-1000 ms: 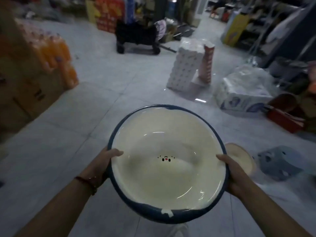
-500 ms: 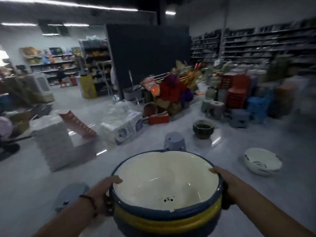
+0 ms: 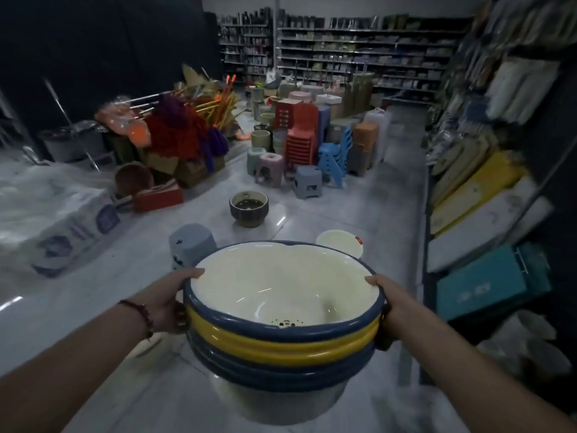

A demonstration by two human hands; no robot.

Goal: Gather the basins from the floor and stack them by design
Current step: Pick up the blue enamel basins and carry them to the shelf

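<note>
I carry a nested stack of basins (image 3: 281, 339) at waist height; the top one is cream inside with a blue rim, and yellow and blue rims show beneath it. My left hand (image 3: 170, 303) grips the stack's left rim, thumb over the edge. My right hand (image 3: 390, 303) grips the right rim the same way. On the floor just beyond the stack lies a cream basin (image 3: 340, 242), partly hidden by the stack. Farther ahead stands a dark stack of basins (image 3: 249, 207).
A grey plastic stool (image 3: 190, 246) stands left of the held stack. Wrapped paper packs (image 3: 59, 214) lie at left. Mops, brooms and stacked chairs and stools (image 3: 299, 142) crowd the back. A shelf of goods (image 3: 487, 195) runs along the right.
The view has swung to the right and lifted, from the floor by the paper packs to the aisle with stools and shelves. Both hands keep the same hold on the stack.
</note>
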